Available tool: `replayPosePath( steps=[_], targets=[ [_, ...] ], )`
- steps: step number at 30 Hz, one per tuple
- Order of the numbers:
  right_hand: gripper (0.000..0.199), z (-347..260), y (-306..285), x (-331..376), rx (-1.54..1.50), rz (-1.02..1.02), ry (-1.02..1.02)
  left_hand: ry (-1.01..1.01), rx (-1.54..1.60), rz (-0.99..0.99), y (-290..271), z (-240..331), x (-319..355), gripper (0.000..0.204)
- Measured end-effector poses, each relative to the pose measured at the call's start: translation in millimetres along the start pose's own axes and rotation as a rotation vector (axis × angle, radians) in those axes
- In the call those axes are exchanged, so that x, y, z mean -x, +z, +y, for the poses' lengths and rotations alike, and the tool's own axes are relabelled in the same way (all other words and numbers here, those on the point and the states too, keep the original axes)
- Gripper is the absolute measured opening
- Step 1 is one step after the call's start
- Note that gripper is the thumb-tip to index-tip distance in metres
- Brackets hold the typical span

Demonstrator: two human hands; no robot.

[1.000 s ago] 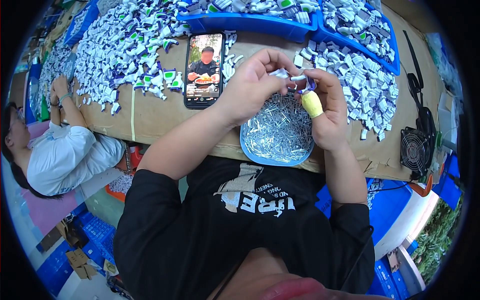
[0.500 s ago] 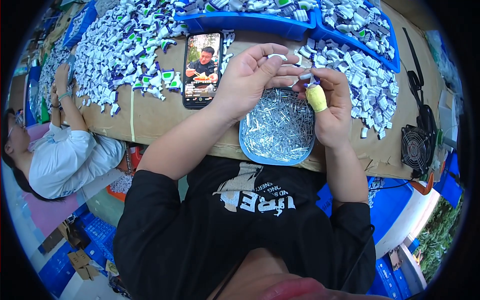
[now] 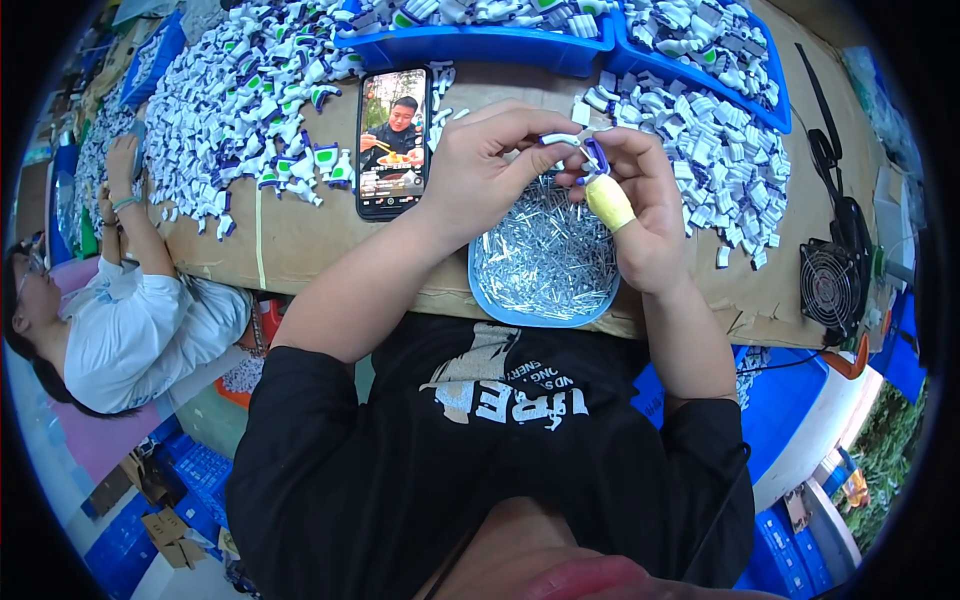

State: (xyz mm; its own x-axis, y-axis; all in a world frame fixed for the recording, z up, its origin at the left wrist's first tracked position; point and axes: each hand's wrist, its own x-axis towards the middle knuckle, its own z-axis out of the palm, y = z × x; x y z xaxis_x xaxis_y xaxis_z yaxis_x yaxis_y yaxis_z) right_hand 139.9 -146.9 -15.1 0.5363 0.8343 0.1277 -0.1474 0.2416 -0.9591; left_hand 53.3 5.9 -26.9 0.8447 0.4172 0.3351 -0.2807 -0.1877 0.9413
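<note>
- Head view: fisheye worn on person's head, left one of a pair, aimed steeply down, upright
- Black shirt (image 3: 500,460) very near, fills lower middle
- Left hand (image 3: 478,170) and right hand (image 3: 645,205) at arm's reach, above centre
- Table (image 3: 312,235) farther, spans upper half
- Wide: co-worker (image 3: 130,335) at left rim; edges bend, corners black

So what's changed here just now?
Your left hand, spread half a second ago, has closed, pinching a small white piece; your right hand, still holding a purple-and-white piece, moved left toward it. The phone and blue tray of metal pins stayed put.
</note>
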Motion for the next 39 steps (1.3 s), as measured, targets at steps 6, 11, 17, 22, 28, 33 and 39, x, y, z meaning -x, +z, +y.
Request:
replayPosePath(
  steps=[6, 11, 17, 22, 28, 33, 39],
  targets=[
    [0.037, 0, 1, 1, 0.009, 0.031, 0.004, 0.07, -0.062, -0.018, 0, 1, -1, 0.018],
    [0.037, -1, 2, 2, 0.001, 0.038, 0.024, 0.124, -0.119, -0.021, -1, 1, -1, 0.02],
    [0.039, -3, -2, 1, 0.006, 0.036, 0.123, 0.422, -0.483, -0.06, -6, 8, -3, 0.024],
    [0.04, -6, 1, 1, 0.012, -0.005, 0.095, 0.402, -0.41, -0.112, -3, 10, 2, 0.027],
    [0.045, -2, -5, 1, 0.368, -0.109, -0.045, -0.18, 0.407, -0.066, -1, 10, 6, 0.028],
    [0.035, 1, -2, 1, 0.52, -0.032, -0.214, -0.11, 0.12, -0.225, -5, 10, 1, 0.022],
    [0.044, -12, 0, 6, 0.448, -0.075, -0.05, -0.266, 0.145, -0.294, -14, 9, 8, 0.024]
  ],
)
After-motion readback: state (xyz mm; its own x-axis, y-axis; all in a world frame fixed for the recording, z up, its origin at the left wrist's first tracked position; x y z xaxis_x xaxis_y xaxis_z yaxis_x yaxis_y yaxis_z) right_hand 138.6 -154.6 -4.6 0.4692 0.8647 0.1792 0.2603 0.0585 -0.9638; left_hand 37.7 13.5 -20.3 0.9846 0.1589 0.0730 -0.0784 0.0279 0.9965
